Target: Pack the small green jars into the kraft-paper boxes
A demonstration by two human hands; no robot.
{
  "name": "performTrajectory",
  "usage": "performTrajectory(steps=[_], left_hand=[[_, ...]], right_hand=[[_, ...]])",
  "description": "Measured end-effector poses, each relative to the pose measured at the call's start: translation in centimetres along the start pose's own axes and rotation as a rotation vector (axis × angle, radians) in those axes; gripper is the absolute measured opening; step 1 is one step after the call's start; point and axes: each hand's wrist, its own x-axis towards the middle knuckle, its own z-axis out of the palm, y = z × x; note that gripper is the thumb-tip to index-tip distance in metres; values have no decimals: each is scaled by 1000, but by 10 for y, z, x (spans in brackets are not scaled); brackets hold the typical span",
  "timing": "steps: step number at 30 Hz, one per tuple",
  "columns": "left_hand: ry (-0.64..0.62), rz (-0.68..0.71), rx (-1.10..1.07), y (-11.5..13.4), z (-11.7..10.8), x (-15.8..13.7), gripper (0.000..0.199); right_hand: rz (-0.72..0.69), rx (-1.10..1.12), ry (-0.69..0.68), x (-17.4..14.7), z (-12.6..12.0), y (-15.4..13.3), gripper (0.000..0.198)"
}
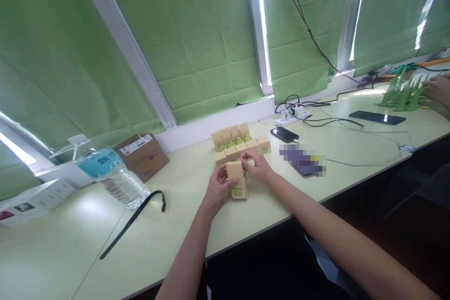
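My left hand is wrapped round a small tan cardboard box, thumb across its front. The box stands upright near the table's front edge and has a green label window low on its face. My right hand is closed, its fingertips pinching at the box's upper right edge; what lies behind that edge is hidden. Just beyond my hands are several matching small boxes in a row. Behind them, several boxes with raised lids show green contents.
On the left are a large water bottle, a brown carton, a white box and a black strap. To the right lie phones, a power strip and cables. Another person's hand is by green spiky pieces.
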Motion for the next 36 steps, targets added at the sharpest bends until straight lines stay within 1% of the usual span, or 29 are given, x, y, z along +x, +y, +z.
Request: performTrajectory(steps=[5,10,15,22,25,28,33,34,36], left_hand=[[15,1,2,1,2,-1,63],[-12,-6,-4,2,3,-3,61],[-29,-6,-10,2,2,-3,59],[-83,-49,-24,-1,0,-3,60],[-81,-48,-12,0,1,-3,59],[-40,-21,12,1,2,-2,58],[139,73,49,-3,-3,5,65],[178,100,47,-5,-5,7,62],[254,149,36,-6,-9,11,50]], right_hand=[[6,15,-19,0,0,-1,21],[6,32,-45,-1,0,-1,25],[25,11,-72,-1,0,-1,25],[-45,20,-129,-1,1,4,28],[-44,-3,-135,-2,1,5,29],[-9,-17,-106,-2,0,2,29],[107,42,-37,-1,2,0,15],[119,50,-30,0,2,1,13],[119,63,-22,0,2,3,14]])
